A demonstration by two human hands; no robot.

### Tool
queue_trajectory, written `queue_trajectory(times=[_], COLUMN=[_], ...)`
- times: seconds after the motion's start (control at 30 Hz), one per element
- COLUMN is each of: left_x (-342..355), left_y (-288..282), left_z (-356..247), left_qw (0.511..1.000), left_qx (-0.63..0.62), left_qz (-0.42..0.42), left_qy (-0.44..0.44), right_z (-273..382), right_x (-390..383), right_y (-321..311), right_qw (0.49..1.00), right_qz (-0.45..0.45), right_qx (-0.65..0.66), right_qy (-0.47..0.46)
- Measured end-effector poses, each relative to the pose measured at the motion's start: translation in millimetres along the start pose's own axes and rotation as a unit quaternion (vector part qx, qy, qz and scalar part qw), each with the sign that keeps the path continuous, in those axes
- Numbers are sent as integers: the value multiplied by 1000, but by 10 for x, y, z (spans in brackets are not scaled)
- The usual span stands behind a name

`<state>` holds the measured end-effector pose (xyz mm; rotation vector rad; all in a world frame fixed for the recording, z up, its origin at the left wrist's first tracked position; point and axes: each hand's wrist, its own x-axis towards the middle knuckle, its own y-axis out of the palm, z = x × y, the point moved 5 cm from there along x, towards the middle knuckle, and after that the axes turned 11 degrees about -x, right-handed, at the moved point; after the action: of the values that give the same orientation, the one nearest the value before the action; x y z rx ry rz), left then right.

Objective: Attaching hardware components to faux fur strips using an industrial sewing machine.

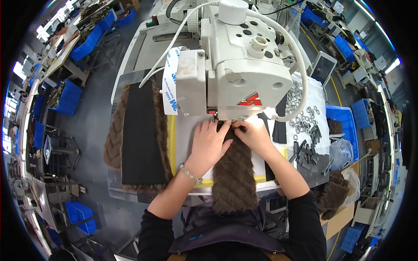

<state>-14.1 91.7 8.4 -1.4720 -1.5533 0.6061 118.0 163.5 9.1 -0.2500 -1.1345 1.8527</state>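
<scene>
A brown fur strip (pixel 235 182) runs from under the head of a white sewing machine (pixel 250 78) toward me and hangs over the table's front edge. My left hand (pixel 210 142) lies flat on the strip's left side, fingers stretched toward the needle area and thumb across the fur. On the other side, my right hand (pixel 253 135) is closed in a pinch at the strip's far end, right by the machine foot. Its fingertips partly hide what lies there. To the left rests a stack of brown fur pieces (pixel 114 139) with a black fabric panel (pixel 143 135) on top.
Right of the machine, metal rings (pixel 302 115) and dark clips (pixel 307 153) lie scattered on a white sheet (pixel 322 137). A small screen (pixel 323 67) stands behind them. A blue bin (pixel 346 126) and more brown fur (pixel 334 193) are at the far right.
</scene>
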Motion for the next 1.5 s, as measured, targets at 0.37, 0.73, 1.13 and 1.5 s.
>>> queue_trajectory(times=[0.37, 0.73, 1.13, 1.5], left_x=[49, 85, 83, 98], left_y=[26, 83, 103, 72], left_z=[-11, -21, 71, 62], left_qw=[999, 999, 1000, 1000], left_qx=[12, 32, 17, 12], left_qz=[-25, -19, 9, 5], left_qy=[21, 6, 5, 0], right_z=[-14, 103, 155, 128], right_x=[-43, -131, -164, -124], right_y=[-8, -31, -37, -67], right_qw=[999, 977, 921, 936], right_qz=[-19, -86, -189, -200], right_qx=[-5, -94, -189, -214], right_qy=[-37, -172, -282, -195])
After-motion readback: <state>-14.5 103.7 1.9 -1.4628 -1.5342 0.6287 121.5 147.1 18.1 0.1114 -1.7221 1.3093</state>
